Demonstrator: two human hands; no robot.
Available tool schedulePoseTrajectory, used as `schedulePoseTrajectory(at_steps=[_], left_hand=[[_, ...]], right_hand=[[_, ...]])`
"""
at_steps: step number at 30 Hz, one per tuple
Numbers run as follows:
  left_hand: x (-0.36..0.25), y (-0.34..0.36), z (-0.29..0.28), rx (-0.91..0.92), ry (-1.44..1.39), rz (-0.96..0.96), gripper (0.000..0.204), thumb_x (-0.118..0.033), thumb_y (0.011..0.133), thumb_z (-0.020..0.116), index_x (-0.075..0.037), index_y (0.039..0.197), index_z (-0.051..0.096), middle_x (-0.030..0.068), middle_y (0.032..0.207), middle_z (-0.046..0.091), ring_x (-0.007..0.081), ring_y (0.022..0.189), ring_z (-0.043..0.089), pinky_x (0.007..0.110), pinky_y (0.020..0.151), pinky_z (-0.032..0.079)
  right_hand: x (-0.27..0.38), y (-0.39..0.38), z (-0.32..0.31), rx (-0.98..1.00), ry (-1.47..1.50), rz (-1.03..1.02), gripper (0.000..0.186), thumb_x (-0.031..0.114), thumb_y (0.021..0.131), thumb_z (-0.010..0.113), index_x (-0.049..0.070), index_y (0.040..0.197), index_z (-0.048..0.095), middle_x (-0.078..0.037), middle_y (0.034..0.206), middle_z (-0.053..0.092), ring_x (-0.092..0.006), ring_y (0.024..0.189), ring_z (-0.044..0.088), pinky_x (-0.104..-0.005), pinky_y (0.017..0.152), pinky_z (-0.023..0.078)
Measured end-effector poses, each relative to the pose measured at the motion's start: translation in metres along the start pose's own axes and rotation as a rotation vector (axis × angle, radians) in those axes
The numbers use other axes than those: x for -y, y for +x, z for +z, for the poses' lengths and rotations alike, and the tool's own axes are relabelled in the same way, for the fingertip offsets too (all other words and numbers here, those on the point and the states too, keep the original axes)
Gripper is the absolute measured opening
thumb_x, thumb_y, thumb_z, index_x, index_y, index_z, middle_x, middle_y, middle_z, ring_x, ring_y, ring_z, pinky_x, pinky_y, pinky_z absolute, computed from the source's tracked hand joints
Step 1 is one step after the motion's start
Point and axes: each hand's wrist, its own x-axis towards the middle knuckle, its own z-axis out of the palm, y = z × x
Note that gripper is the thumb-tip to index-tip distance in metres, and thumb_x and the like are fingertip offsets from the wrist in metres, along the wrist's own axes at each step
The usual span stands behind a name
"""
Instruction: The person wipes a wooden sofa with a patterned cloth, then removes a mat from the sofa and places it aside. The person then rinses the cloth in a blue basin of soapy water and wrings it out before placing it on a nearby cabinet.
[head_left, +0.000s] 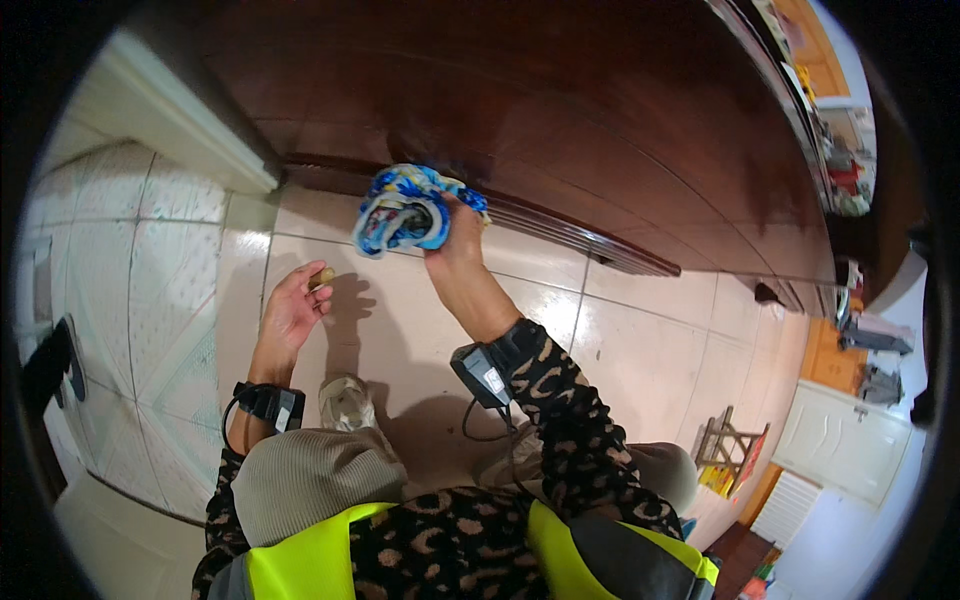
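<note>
My right hand (459, 238) is closed round a bunched cloth (412, 212) with a blue, white and yellow pattern. The cloth is against the lower edge of a glossy dark red-brown wooden panel (560, 110), above the floor tiles. Lower and to the left, my left hand (293, 308) hangs over the floor, palm partly up and fingers curled. A small yellowish-brown piece (322, 279) shows at its fingertips, too small to name. Both wrists carry black strapped devices with cables.
Pale tiles (640, 330) cover the floor. At the upper left a cream door frame (225, 150) meets the wooden panel. My shoe (347, 402) is below my left hand. Off to the right stands a small wooden stool (735, 445), with a white cabinet door (840, 440) beyond.
</note>
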Motion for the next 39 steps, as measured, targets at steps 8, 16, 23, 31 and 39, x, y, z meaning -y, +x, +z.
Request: schedulePoseTrajectory(at_steps=[8,16,23,31,39], left_hand=[[-0.002,-0.001,0.022,-0.036,0.077,-0.036,0.026,-0.024,0.091,0.059,-0.009,0.112,0.063,0.0019,0.1,0.068,0.0132,0.078,0.061,0.03,0.07,0.047],[-0.002,-0.007,0.039,-0.009,0.139,-0.076,0.027,-0.025,0.09,0.06,-0.009,0.112,0.063,0.002,0.099,0.068,0.013,0.078,0.062,0.03,0.07,0.049],[0.013,0.0,0.031,-0.057,0.144,-0.139,0.026,-0.025,0.09,0.061,-0.009,0.11,0.063,0.0014,0.096,0.068,0.0125,0.077,0.06,0.03,0.069,0.048],[0.023,0.007,0.025,0.021,0.153,-0.161,0.029,-0.029,0.09,0.061,-0.009,0.111,0.061,0.0035,0.099,0.066,0.0147,0.077,0.061,0.031,0.069,0.048],[0.008,0.006,0.017,-0.06,0.158,-0.113,0.03,-0.027,0.09,0.061,-0.01,0.114,0.062,0.0011,0.101,0.066,0.0131,0.08,0.06,0.03,0.07,0.048]], right_hand=[[0.116,0.018,-0.101,0.11,0.04,-0.18,0.009,0.008,0.089,0.054,0.008,0.097,0.057,-0.007,0.096,0.063,-0.0232,0.086,0.063,-0.0395,0.08,0.055],[0.198,0.024,-0.146,0.032,-0.082,-0.253,0.022,0.015,0.091,0.053,0.001,0.106,0.059,-0.014,0.098,0.066,-0.0289,0.091,0.065,-0.0405,0.081,0.055],[0.175,0.026,-0.135,-0.151,0.0,-0.31,0.022,0.014,0.09,0.057,0.002,0.109,0.057,-0.012,0.102,0.066,-0.0277,0.09,0.066,-0.0403,0.077,0.057],[0.114,0.003,-0.093,-0.014,-0.087,-0.376,0.017,0.012,0.086,0.066,0.004,0.092,0.053,-0.008,0.09,0.06,-0.0189,0.085,0.058,-0.0343,0.072,0.053],[0.118,0.035,-0.118,-0.176,-0.192,-0.521,0.022,0.007,0.081,0.072,0.005,0.079,0.05,-0.006,0.08,0.058,-0.0164,0.07,0.055,-0.0322,0.063,0.05]])
